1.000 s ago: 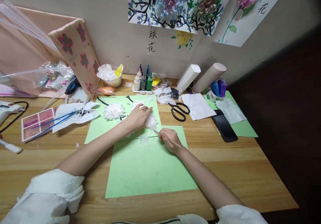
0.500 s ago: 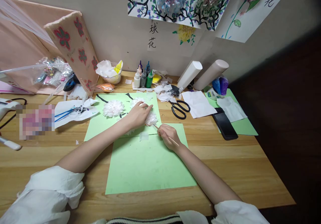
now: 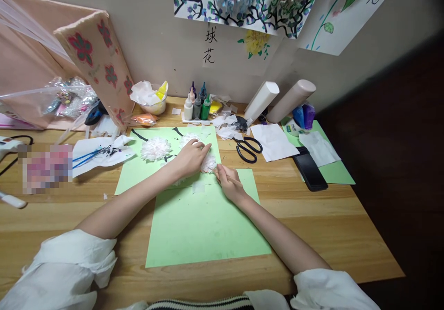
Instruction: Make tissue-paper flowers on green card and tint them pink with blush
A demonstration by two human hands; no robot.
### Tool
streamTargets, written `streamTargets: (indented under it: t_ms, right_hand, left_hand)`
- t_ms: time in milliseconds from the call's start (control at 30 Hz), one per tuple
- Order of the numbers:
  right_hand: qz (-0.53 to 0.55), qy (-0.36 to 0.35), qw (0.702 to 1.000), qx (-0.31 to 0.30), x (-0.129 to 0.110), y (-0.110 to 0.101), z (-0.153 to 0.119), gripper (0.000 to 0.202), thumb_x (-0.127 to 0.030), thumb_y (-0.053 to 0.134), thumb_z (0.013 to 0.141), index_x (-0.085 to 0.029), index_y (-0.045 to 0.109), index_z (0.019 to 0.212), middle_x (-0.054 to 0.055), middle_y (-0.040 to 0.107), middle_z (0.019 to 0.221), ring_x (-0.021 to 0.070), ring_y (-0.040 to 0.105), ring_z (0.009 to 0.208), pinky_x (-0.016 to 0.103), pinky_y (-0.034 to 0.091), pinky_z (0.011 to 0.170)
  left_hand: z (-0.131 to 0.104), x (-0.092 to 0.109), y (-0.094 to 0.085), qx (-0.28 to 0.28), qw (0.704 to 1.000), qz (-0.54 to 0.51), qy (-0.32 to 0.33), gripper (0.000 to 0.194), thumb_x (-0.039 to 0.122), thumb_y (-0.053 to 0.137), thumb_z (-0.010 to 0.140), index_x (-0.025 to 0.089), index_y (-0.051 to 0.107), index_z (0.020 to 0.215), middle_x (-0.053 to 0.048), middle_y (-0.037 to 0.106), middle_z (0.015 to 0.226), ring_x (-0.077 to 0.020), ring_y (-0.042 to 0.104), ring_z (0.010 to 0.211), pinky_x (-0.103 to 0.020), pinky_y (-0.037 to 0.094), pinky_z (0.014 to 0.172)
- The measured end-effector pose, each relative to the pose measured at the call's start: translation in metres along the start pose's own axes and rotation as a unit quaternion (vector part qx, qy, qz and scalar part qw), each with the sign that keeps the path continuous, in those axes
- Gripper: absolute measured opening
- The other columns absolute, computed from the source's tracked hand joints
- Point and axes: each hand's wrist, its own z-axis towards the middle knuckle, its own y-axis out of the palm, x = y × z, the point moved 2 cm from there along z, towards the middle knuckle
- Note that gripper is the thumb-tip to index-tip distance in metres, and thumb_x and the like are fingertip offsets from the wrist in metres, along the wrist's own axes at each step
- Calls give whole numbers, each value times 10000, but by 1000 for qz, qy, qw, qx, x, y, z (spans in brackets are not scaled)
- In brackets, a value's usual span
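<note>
On an upper green sheet (image 3: 125,176) lie several fluffy white paper flowers, among them one at the left (image 3: 156,149). My left hand (image 3: 192,158) rests over the sheet, fingers stretched toward the right and partly apart, touching the small white flower (image 3: 208,163) beside it. Its thumb is hidden. My right hand (image 3: 229,184) is closed round a thin wooden stick (image 3: 236,182), whose tip reaches the lower right edge of that small flower. Dark strips (image 3: 139,135) are stuck on the sheet. A lower green sheet (image 3: 208,231) extends under my right wrist.
Black-handled scissors (image 3: 247,150), white paper (image 3: 274,142) and a phone (image 3: 311,170) lie to the right. Small paint bottles (image 3: 196,108), a bowl with tissue (image 3: 152,107) and two tall bottles (image 3: 262,101) stand at the back. Blue-handled tools (image 3: 88,156) lie on paper at left.
My right hand has shifted slightly up and left, its fingers closer to the small flower, and the stick now lies flatter. My left hand stays nearly in place.
</note>
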Motion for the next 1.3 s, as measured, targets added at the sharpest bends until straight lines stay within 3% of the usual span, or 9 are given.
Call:
streamTargets:
  t_ms: [133,333,533,767,833,933,1067,1167,1300]
  right_hand:
    - [81,59,994,42,1,3,5,442,-468,292,930,-208,361,580,-59,330,450,96,334,419,240,286,466]
    - [142,31,987,60,6,1,3,481,-495,314,918,-197,396,549,-63,347,414,81,324,376,235,282,425]
    - [47,-30,996,65,3,1,-3,483,-444,298,939,-197,392,534,-39,359,467,97,354,435,251,290,466]
    - [0,-19,999,50,4,3,2,441,-408,277,950,-206,365,567,-39,361,489,106,361,453,251,298,487]
    - [-7,-53,996,66,3,0,0,436,-380,274,953,-207,364,564,-34,370,495,107,366,450,255,302,488]
    - [-48,-179,979,84,-1,-3,-10,423,-326,250,953,-211,360,562,-12,395,503,121,374,465,273,305,500]
    - [-132,-338,931,-28,-7,4,-25,392,-257,243,939,-211,396,581,5,426,501,135,363,478,286,292,490]
    - [-187,-359,909,-97,-8,10,-30,352,-224,298,930,-204,427,603,-1,443,510,135,381,500,276,297,495]
    - [-228,-340,909,-76,-5,11,-31,336,-201,326,923,-203,436,606,-12,436,506,133,387,499,278,280,502]
  left_hand:
    - [1,1,0,0,1000,1,2,505,111,405,754,-8,417,1245,-171,644,944,-243,534,1035,-358,317,927]
    - [1,1,-2,-5,1000,-4,-3,469,111,376,783,1,431,1236,-175,649,943,-243,555,994,-363,322,914]
    - [1,0,-2,-2,1000,-8,-5,456,130,385,792,23,435,1232,-166,647,947,-238,558,987,-358,327,906]
    - [2,1,-2,-5,1000,-14,2,469,141,402,776,1,442,1222,-179,641,916,-247,557,983,-359,328,897]
    - [2,1,-1,-2,1000,-12,0,463,133,393,778,7,444,1221,-175,643,917,-243,561,976,-356,331,893]
    - [2,1,-2,-7,1000,-8,-3,486,121,402,759,7,436,1230,-170,645,926,-242,563,973,-352,335,893]
    - [2,0,-2,-13,1000,-7,-5,516,114,425,730,15,436,1235,-171,642,953,-242,568,960,-346,345,883]
    - [2,0,-2,-10,1000,-5,-4,508,117,418,740,20,434,1239,-173,638,964,-239,573,941,-344,351,873]
    - [2,1,-2,-14,1000,-4,-7,496,124,424,742,27,440,1228,-166,641,942,-239,574,941,-347,349,869]
